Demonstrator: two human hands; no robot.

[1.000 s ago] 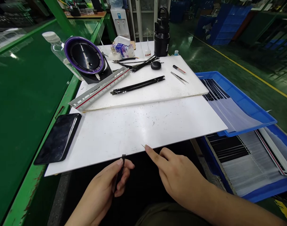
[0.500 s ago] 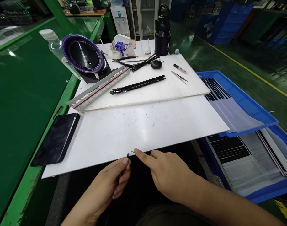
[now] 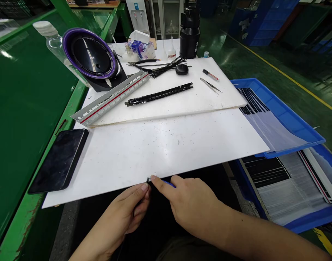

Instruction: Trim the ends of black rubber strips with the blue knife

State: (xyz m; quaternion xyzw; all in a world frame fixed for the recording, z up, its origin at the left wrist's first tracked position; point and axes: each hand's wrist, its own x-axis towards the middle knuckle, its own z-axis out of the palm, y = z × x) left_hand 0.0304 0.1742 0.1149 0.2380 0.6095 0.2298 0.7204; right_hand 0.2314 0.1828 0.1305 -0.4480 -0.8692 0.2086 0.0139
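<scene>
At the front edge of the white table, my left hand pinches a thin black strip, whose tip pokes up between thumb and forefinger. My right hand is closed around a slim blue-handled tool; its forefinger reaches to the strip's tip. The tool's working end is too small to make out. On the white foam board lie a bundle of black strips, tweezers, a small red and black tube and a black oval case.
A grey rail with a red line, a phone, a purple-rimmed fan and a clear bottle stand or lie at left. Behind are pliers and a black flask. Blue trays of strips are at right.
My right hand has moved slightly left, its fingertip now at the strip in my left hand. The tool's blue handle now shows. The view has shifted a little.
</scene>
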